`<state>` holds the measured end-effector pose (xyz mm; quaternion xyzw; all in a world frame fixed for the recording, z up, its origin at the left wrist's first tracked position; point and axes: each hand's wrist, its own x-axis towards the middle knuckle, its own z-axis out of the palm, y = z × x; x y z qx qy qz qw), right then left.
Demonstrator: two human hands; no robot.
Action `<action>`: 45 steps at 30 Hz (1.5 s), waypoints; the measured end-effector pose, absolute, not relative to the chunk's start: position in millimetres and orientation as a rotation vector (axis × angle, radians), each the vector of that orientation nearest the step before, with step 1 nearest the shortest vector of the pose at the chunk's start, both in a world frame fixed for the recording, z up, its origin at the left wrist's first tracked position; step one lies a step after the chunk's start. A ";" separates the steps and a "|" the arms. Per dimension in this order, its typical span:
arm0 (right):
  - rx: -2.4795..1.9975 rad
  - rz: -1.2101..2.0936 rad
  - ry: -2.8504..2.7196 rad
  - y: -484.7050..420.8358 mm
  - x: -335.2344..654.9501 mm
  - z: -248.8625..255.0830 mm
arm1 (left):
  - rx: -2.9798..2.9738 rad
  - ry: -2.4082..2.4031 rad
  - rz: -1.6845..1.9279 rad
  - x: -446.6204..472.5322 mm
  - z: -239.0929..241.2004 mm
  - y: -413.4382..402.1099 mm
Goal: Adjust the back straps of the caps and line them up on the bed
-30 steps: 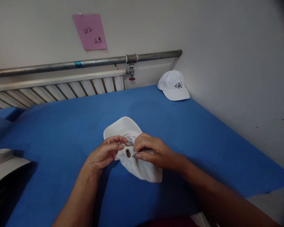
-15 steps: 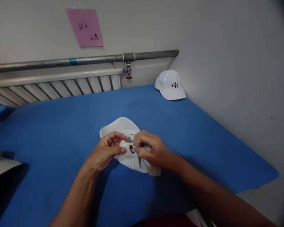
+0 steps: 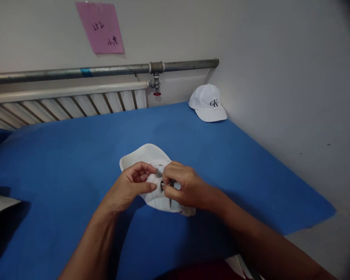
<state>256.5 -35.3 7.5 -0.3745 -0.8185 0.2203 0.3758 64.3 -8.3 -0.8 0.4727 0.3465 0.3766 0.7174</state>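
A white baseball cap (image 3: 160, 202) lies on the blue tabletop (image 3: 84, 155) in front of me, its brim pointing away to the upper left. My left hand (image 3: 131, 184) pinches the cap's back strap between thumb and fingers. On the strap sits a small metal buckle (image 3: 162, 186), partly covered by fingers. My right hand (image 3: 185, 184) is closed on the strap at the buckle, thumb and forefinger pressed together there. The strap's end is mostly hidden by the right fingers.
A second white cap (image 3: 208, 103) with a black logo rests at the far right corner by the wall. Behind the table run a metal pipe (image 3: 116, 70) and a radiator (image 3: 99, 103). A pale-brimmed object (image 3: 1, 204) shows at the left edge. Pink paper (image 3: 100, 29) hangs above.
My right fingers have shifted slightly left onto the buckle, covering more of it. The left hand keeps its pinch. The whole view has shifted a little.
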 end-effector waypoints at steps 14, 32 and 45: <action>-1.015 0.798 -2.045 -32.6 265.4 11.2 | 1.089 0.791 0.785 61.2 -3.1 -9.5; -1.100 1.121 -1.937 -30.4 270.7 22.0 | 1.100 0.752 0.757 58.5 -1.4 -9.5; -1.076 0.653 -2.153 -40.4 279.5 33.7 | 1.969 0.862 0.623 49.8 17.8 -15.2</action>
